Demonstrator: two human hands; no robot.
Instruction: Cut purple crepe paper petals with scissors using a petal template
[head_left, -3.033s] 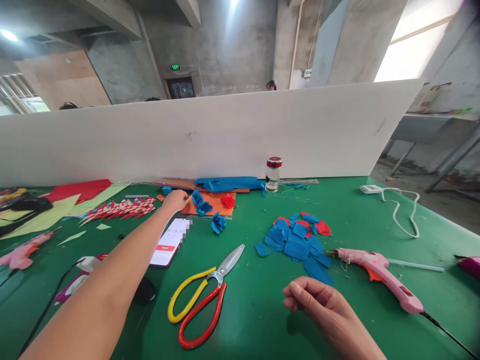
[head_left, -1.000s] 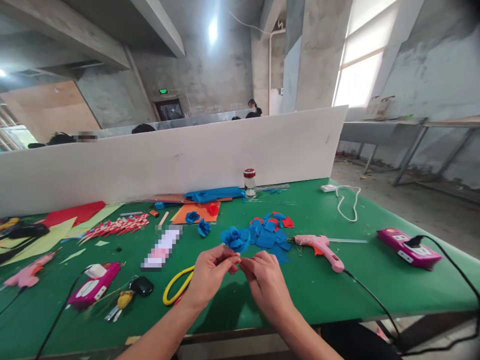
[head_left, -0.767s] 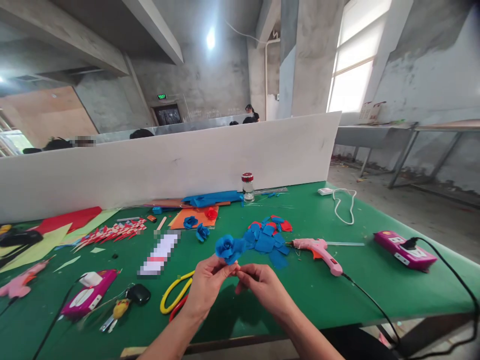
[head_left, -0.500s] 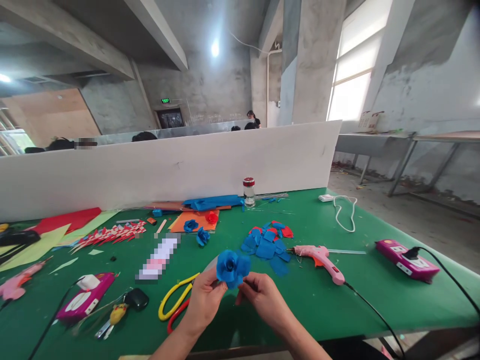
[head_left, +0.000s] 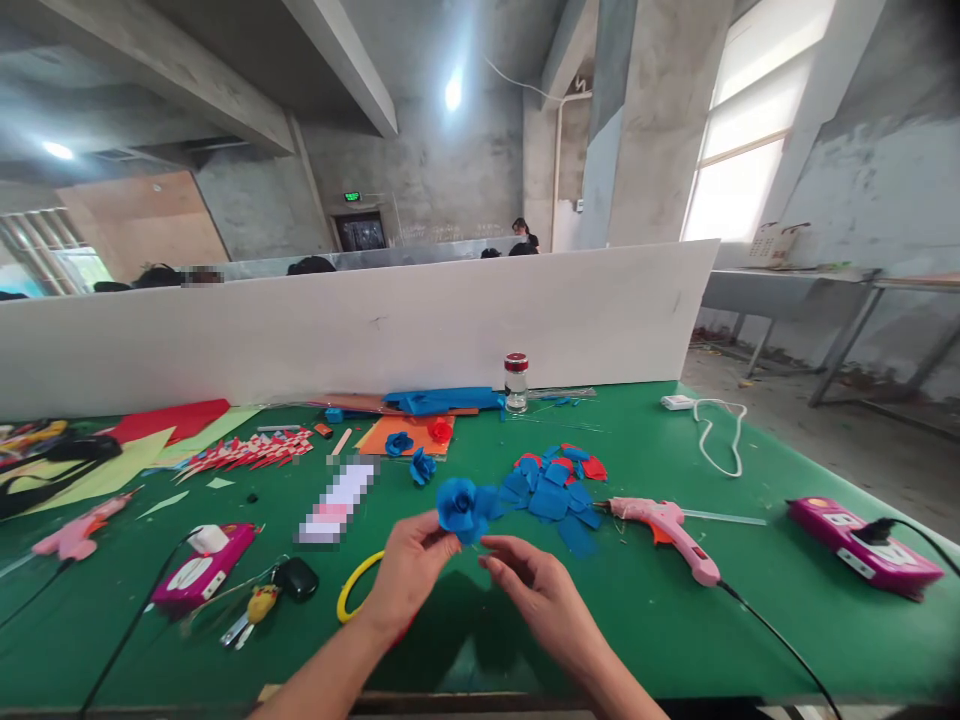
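My left hand (head_left: 407, 572) holds a blue paper rose (head_left: 460, 506) by its base, a little above the green table (head_left: 675, 640). My right hand (head_left: 534, 584) sits just right of it, fingers curled toward the rose's base; whether it touches is unclear. Yellow-handled scissors (head_left: 354, 592) lie under my left wrist, mostly hidden. A pile of blue and red paper petals (head_left: 555, 484) lies just beyond the rose. A pink glue gun (head_left: 664, 524) rests to the right of the pile.
A white partition board (head_left: 375, 325) stands across the table's back. Small blue and red roses on orange paper (head_left: 412, 436), a glass jar (head_left: 515, 382), a phone (head_left: 337, 500), magenta power strips (head_left: 862, 530) (head_left: 204, 565), keys (head_left: 255, 608) and coloured sheets (head_left: 135, 440) lie around.
My left arm came back from the far roses carrying a blue rose. Both hands met at it near the table's front. My right fingers have since drawn slightly away from it.
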